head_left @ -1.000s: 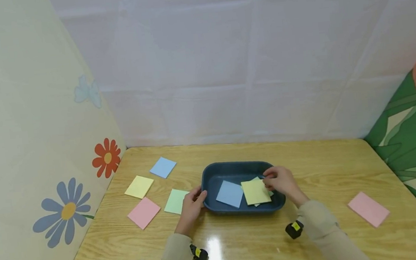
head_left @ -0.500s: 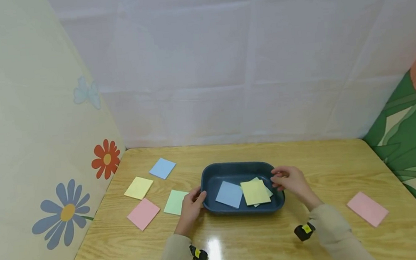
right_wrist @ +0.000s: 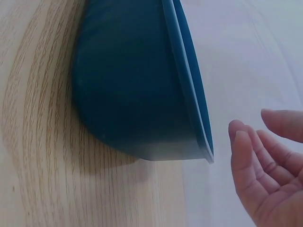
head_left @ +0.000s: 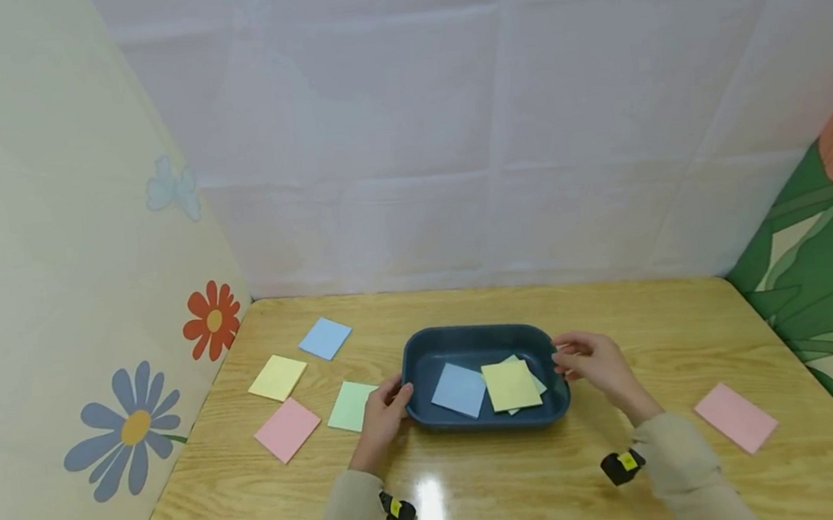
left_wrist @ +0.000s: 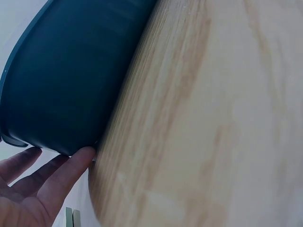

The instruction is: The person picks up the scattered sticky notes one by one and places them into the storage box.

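Observation:
A dark blue rectangular tray (head_left: 480,333) with rounded corners stands on the wooden table. Inside lie a blue pad of sticky notes (head_left: 459,390) and a yellow pad (head_left: 511,385), which partly covers a green pad (head_left: 539,384). My left hand (head_left: 382,418) holds the tray's left end, with its thumb at the rim; in the left wrist view, fingertips (left_wrist: 85,153) rest against the outer wall. Beside the right end, my right hand (head_left: 600,366) is held with loosely bent fingers and nothing in them. The right wrist view shows a gap between it and the rim (right_wrist: 201,127).
Left of the tray lie another blue pad (head_left: 325,338), a yellow pad (head_left: 277,378), a pink pad (head_left: 287,430) and a green pad (head_left: 348,407) close by the left hand. A pink pad (head_left: 736,417) lies far right. A white cloth wall (head_left: 374,130) stands behind the table.
My right hand has drawn back from the yellow pad in the tray, moving right to just outside the rim. My left hand stays at the tray's left end.

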`<action>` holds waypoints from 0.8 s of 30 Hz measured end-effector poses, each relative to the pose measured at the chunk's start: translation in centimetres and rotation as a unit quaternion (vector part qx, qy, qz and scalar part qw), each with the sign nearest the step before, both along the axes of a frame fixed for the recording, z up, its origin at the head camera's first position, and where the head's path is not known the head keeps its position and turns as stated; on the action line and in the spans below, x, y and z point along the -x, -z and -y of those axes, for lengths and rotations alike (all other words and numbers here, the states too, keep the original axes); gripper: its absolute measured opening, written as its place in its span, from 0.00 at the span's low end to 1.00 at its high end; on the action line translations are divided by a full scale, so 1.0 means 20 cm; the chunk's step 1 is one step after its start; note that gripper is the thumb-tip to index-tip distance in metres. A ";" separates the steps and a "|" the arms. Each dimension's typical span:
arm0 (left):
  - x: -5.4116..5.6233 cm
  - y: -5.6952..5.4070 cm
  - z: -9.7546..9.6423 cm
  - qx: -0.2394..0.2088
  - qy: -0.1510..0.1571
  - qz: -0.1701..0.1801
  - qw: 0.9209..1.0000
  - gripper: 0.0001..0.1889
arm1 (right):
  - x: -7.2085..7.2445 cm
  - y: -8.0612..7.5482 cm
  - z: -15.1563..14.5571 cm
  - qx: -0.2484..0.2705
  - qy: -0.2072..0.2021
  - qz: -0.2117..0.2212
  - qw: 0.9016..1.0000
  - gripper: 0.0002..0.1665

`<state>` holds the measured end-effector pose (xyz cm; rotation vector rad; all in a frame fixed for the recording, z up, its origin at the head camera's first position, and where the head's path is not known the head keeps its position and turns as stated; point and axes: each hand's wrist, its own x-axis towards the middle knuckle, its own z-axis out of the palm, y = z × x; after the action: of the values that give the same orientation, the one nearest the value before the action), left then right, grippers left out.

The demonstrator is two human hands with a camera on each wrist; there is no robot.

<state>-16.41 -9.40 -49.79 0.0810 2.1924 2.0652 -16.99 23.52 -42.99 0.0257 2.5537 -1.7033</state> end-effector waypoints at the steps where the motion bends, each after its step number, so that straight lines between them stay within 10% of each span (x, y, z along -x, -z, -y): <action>1: 0.00 0.00 0.00 0.000 0.000 0.000 1.000 0.25 | 0.00 0.00 0.00 0.001 0.000 -0.002 1.000 0.20; 15: 0.01 0.03 0.00 -0.005 -0.003 0.008 1.000 0.26 | -0.03 0.02 -0.09 -0.013 0.003 -0.012 1.000 0.19; 24: -0.04 -0.10 -0.02 0.004 -0.005 0.010 1.000 0.22 | -0.05 0.03 -0.15 -0.013 0.011 -0.009 1.000 0.20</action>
<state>-15.69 -9.09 -47.74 0.0485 2.1936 2.0544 -16.06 26.43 -43.55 0.0398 2.5975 -1.6846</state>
